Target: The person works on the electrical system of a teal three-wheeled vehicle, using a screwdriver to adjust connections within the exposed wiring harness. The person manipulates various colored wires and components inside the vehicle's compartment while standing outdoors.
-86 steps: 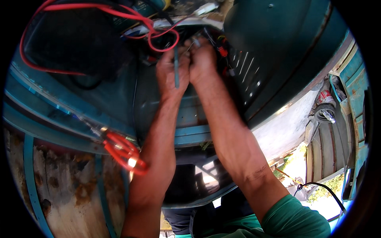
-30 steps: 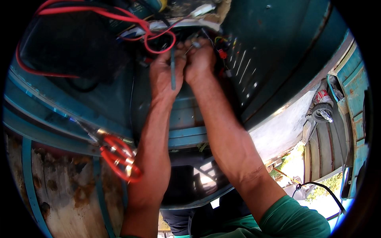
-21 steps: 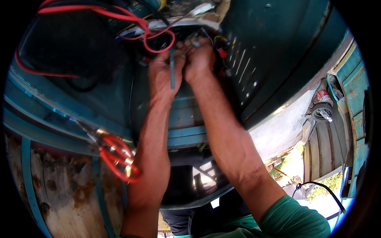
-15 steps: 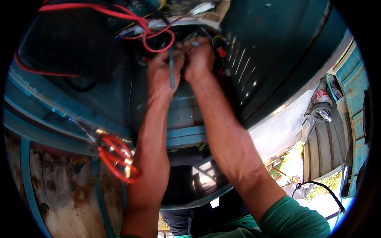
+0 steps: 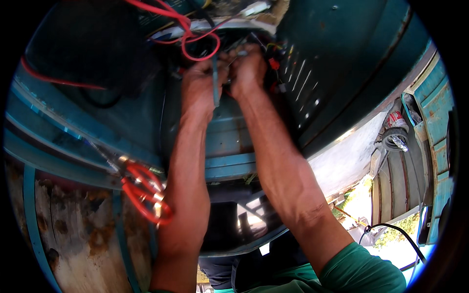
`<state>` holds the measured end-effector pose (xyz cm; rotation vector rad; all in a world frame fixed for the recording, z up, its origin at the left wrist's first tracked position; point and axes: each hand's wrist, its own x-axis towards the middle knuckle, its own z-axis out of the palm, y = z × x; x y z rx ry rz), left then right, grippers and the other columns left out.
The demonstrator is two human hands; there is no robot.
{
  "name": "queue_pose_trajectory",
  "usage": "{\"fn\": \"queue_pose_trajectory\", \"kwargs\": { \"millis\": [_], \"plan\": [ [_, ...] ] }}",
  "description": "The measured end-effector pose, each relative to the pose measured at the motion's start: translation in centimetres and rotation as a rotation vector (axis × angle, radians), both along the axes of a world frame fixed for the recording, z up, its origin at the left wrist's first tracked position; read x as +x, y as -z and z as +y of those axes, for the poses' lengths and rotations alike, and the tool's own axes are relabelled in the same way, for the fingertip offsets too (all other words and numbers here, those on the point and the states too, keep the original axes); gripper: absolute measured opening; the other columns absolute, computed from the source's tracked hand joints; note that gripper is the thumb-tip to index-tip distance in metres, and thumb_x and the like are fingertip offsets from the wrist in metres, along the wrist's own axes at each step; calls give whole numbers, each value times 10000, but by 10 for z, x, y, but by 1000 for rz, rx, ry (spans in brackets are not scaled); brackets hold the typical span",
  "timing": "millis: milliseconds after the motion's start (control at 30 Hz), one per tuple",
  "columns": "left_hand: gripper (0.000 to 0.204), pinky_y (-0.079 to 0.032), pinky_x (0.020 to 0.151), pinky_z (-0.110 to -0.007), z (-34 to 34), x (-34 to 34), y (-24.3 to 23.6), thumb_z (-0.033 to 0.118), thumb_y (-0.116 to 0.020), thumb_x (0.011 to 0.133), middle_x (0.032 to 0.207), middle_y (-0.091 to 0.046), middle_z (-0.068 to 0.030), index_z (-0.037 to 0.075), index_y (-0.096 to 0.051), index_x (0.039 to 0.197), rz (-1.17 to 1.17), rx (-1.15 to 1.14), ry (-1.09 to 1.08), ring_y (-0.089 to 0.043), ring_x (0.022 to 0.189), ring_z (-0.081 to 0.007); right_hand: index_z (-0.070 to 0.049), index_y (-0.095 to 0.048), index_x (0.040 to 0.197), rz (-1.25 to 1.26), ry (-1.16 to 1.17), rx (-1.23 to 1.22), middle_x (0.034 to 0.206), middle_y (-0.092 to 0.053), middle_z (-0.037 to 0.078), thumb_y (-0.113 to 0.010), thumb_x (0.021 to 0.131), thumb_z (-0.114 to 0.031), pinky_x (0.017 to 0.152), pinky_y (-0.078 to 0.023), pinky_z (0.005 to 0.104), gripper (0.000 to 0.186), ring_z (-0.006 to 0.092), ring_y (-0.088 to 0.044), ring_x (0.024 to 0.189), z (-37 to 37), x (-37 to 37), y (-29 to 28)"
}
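Both of my hands work close together inside a dark teal metal enclosure. My left hand (image 5: 199, 93) is closed, fingers bunched near the other hand; a thin grey-blue strip (image 5: 216, 82) hangs across it. My right hand (image 5: 249, 71) pinches around a thin wire, and a small pale piece (image 5: 242, 53) shows at its fingers. Shadow and the fingers hide most of what the left one grips. Just above the hands loops a thick red cable (image 5: 218, 48). A small red connector (image 5: 274, 63) with thin wires lies right of my right hand.
Red-handled scissors (image 5: 141, 198) lie left of my left forearm. A slotted teal panel (image 5: 342, 63) rises on the right, and a large black object (image 5: 88, 49) sits at upper left. A white connector (image 5: 255, 8) is at the top. Rusty sheet metal (image 5: 80, 234) stands at lower left.
The hands stay together, with only slight finger movement. The red cable and surroundings sit a little farther right and higher in the picture.
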<state>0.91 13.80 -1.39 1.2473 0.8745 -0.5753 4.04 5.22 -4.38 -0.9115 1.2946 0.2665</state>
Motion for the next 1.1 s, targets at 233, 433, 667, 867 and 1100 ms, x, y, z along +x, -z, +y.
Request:
{"fn": "queue_pose_trajectory", "kwargs": {
  "millis": [233,433,667,867,1100],
  "plan": [
    [171,-313,411,-193,-2,0,2,54,-615,810,720,-589,-35,10,-660,968,-4,-2,-18,-456,502,-56,-84,-477,761,-21,-14,-19,675,-503,56,-399,886,-226,566,-446,331,205,217,-578,618,0,-2,3],
    [167,-311,412,-193,-6,-2,6,51,-607,818,725,-599,-38,13,-663,971,23,-32,-93,-466,510,-64,-84,-516,769,-24,5,-19,679,-539,44,-436,882,-228,525,-415,288,200,167,-537,582,3,-3,2],
    [194,-376,483,-203,-10,-5,14,29,-588,814,787,-636,-42,-3,-667,988,-52,61,-67,-526,597,-86,-79,-539,781,-29,-8,-33,703,-552,30,-457,886,-205,536,-405,272,184,144,-521,616,3,-3,1],
    [184,-472,734,-253,-16,-9,17,22,-584,815,885,-666,-59,-13,-670,973,-164,151,-32,-594,792,-119,-60,-522,823,-3,61,-32,719,-547,71,-440,908,-242,596,-474,327,216,214,-592,649,5,-2,3],
    [138,-480,688,-273,-22,-13,20,72,-595,823,788,-672,-65,8,-674,916,-240,219,-58,-602,724,-110,-52,-546,863,-5,135,66,762,-568,77,-462,935,-266,601,-484,318,241,207,-591,664,4,-5,7]
  ]
}}
